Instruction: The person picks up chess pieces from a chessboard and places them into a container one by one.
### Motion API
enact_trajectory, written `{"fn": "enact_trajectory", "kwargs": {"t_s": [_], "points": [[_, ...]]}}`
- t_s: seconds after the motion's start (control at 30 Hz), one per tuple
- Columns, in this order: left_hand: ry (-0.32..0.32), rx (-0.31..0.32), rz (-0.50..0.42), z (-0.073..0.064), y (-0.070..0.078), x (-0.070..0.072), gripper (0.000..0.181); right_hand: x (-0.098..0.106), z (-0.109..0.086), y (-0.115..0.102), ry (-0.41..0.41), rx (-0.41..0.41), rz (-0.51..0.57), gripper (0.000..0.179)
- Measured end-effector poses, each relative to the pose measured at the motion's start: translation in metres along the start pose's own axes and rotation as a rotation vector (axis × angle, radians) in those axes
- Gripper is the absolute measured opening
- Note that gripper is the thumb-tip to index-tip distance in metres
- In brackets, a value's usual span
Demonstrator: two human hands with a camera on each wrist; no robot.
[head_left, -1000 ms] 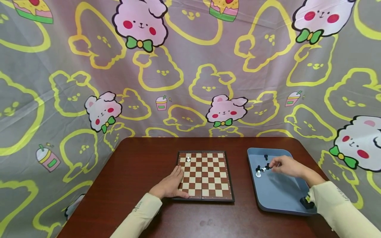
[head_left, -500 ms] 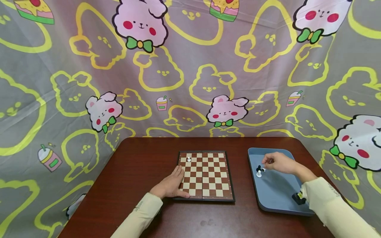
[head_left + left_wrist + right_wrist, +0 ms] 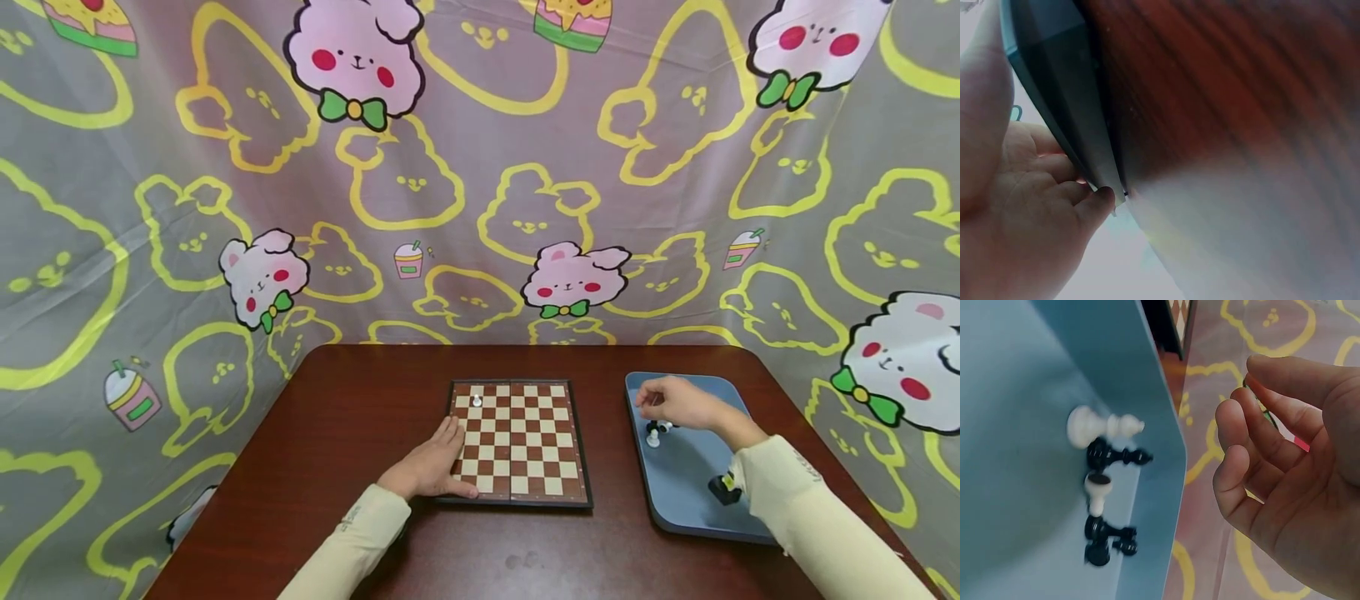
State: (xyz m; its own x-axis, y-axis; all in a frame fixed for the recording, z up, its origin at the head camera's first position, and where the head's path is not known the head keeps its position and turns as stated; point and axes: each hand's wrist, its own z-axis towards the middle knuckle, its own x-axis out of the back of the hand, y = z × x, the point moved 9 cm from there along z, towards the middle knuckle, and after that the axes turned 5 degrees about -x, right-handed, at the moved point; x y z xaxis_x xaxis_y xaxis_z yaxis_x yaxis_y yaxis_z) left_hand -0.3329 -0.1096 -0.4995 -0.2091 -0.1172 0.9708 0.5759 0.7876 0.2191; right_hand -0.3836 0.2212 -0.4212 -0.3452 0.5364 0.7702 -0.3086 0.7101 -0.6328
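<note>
A brown-and-cream folding chessboard [image 3: 532,442] lies on the table with one white chess pawn [image 3: 476,401] near its far left corner. My left hand [image 3: 427,462] rests along the board's left side, thumb spread over the near left corner; the left wrist view shows fingertips at its dark edge. My right hand [image 3: 678,403] hovers over the far left part of a blue tray [image 3: 675,500], fingers loosely bent, with no piece visible between them in the right wrist view. Below it are a standing white piece [image 3: 1088,427], a lying white piece [image 3: 1097,487] and several black pieces [image 3: 1099,456].
The tray stands to the right of the board, its raised wall [image 3: 641,475] facing the board. A black wrist camera [image 3: 724,489] hangs under the right cuff. A dark reddish-brown table [image 3: 360,400] runs back to a cartoon-patterned curtain [image 3: 465,308].
My right hand has moved left and slightly away from me over the tray, towards its left wall. The left hand and the pawn on the board have stayed in place.
</note>
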Motion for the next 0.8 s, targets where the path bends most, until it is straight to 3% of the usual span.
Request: {"fn": "enact_trajectory", "kwargs": {"t_s": [0.8], "points": [[-0.011, 0.024, 0.003, 0.000, 0.000, -0.001, 0.117, -0.029, 0.045, -0.034, -0.015, -0.025, -0.028, 0.005]]}}
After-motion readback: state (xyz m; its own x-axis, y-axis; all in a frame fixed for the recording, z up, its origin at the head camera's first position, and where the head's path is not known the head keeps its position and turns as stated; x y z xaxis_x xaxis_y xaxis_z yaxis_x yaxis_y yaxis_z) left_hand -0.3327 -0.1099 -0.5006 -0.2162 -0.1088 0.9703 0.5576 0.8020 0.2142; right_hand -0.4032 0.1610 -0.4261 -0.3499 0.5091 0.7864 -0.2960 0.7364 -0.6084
